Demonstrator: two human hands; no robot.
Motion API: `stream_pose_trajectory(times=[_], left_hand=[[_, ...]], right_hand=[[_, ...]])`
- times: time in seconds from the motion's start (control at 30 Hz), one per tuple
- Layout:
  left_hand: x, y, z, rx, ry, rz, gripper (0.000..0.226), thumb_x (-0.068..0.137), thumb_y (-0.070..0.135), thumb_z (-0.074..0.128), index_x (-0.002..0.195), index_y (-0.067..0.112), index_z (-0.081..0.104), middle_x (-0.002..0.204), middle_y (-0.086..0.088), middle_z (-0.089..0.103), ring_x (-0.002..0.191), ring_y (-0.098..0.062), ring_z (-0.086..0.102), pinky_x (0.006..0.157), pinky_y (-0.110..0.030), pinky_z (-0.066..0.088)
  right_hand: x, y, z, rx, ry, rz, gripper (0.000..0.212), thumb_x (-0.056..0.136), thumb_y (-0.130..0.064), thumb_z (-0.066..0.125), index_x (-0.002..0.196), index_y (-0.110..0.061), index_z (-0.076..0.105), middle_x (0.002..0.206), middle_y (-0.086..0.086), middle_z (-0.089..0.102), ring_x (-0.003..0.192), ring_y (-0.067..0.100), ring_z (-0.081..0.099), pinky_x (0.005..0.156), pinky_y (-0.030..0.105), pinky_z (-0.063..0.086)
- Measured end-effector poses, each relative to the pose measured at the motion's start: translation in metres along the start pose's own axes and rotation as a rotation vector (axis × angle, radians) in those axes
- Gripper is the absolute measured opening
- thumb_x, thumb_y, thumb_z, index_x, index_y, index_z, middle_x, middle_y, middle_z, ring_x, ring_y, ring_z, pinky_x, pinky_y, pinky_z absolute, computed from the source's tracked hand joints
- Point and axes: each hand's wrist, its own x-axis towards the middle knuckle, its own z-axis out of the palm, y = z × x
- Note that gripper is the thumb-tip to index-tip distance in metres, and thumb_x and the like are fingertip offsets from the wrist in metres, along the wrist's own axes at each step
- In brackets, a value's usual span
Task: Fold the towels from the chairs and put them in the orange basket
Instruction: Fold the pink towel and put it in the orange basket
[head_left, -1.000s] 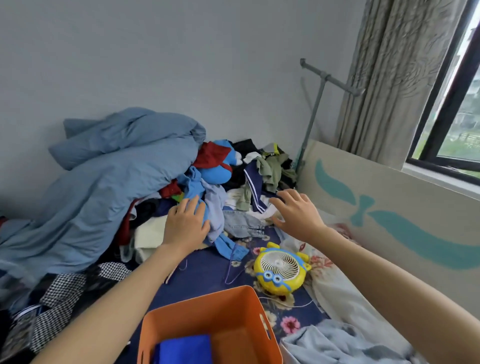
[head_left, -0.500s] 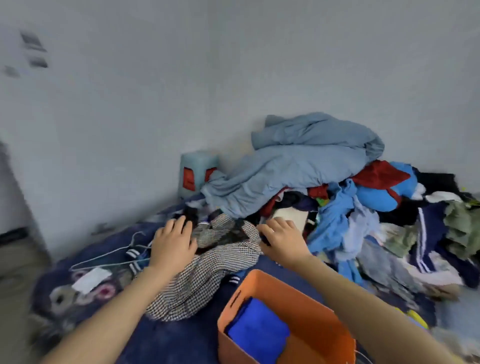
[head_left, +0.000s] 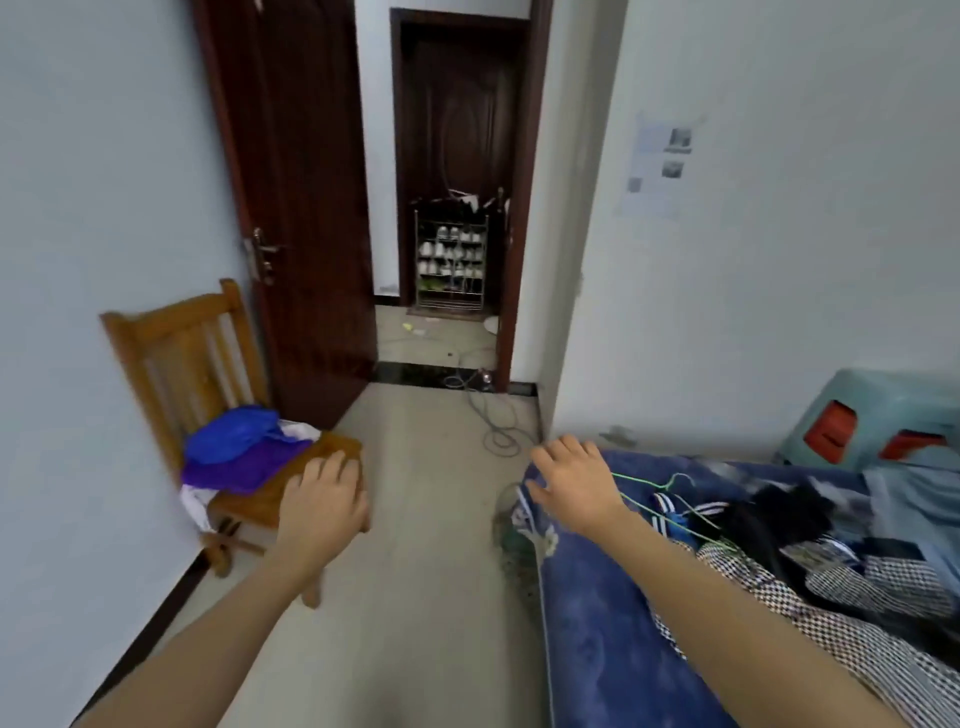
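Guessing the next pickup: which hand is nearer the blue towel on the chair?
Left. The left hand is beside the blue towel, at the chair seat; the right hand is across the floor, over the bed edge.

Basket out of view, chair (head_left: 171, 319) ahead.

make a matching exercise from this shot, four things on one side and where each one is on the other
1 blue towel
2 shoe rack
3 green hanger
4 left hand

a beyond the doorway
b on the blue bed cover, beside the right hand
c on the wooden chair, with the purple towel
d open, before the chair seat's corner

Pairs: 1-c, 2-a, 3-b, 4-d
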Motion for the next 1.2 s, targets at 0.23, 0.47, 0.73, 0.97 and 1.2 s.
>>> stream_pose_trajectory(times=[0.23, 0.47, 0.73, 0.97, 1.2], left_hand=[[-0.014, -0.131, 0.006, 0.01, 0.028, -0.155, 0.04, 0.07, 0.028, 0.039, 0.077, 0.004, 0.07, 0.079, -0.015, 0.068, 0.063, -0.031, 0.064, 0.049, -0.035, 0.049], [-0.023, -0.232, 0.026, 0.044, -0.053, -0.254, 0.042, 0.071, 0.031, 0.039, 0.08, 0.003, 0.07, 0.079, -0.013, 0.069, 0.064, -0.032, 0.064, 0.049, -0.033, 0.05], [-0.001, -0.231, 0.088, -0.027, -0.204, -0.283, 0.021, 0.063, 0.026, 0.069, 0.078, 0.011, 0.067, 0.08, -0.006, 0.068, 0.067, -0.029, 0.065, 0.05, -0.03, 0.048], [0.103, -0.216, 0.13, 0.007, -0.175, -0.361, 0.036, 0.045, 0.012, 0.086, 0.076, 0.008, 0.067, 0.071, -0.007, 0.065, 0.06, -0.029, 0.063, 0.047, -0.032, 0.047], [0.177, -0.188, 0.186, -0.089, -0.234, -0.675, 0.042, 0.095, 0.034, 0.041, 0.135, 0.02, 0.042, 0.138, 0.001, 0.046, 0.127, -0.022, 0.041, 0.099, -0.034, 0.037]], right_hand=[[0.093, -0.121, 0.052, 0.087, -0.041, -0.141, 0.031, 0.057, -0.042, 0.056, 0.075, -0.022, 0.072, 0.067, -0.006, 0.064, 0.06, 0.016, 0.063, 0.053, 0.021, 0.048], [0.13, -0.198, 0.1, 0.166, -0.199, -0.193, 0.033, 0.055, -0.043, 0.066, 0.082, -0.026, 0.071, 0.071, -0.01, 0.065, 0.065, 0.011, 0.063, 0.056, 0.019, 0.048], [0.17, -0.2, 0.158, 0.201, -0.301, -0.264, 0.044, 0.044, -0.043, 0.085, 0.082, -0.026, 0.071, 0.072, -0.01, 0.066, 0.065, 0.011, 0.064, 0.054, 0.021, 0.049], [0.253, -0.142, 0.237, 0.212, -0.296, -0.312, 0.042, 0.045, -0.04, 0.086, 0.082, -0.024, 0.072, 0.073, -0.009, 0.067, 0.067, 0.01, 0.065, 0.054, 0.023, 0.051], [0.325, -0.096, 0.316, 0.312, -0.388, -0.384, 0.033, 0.065, -0.03, 0.075, 0.095, -0.017, 0.071, 0.084, 0.0, 0.07, 0.08, 0.02, 0.067, 0.064, 0.033, 0.053]])
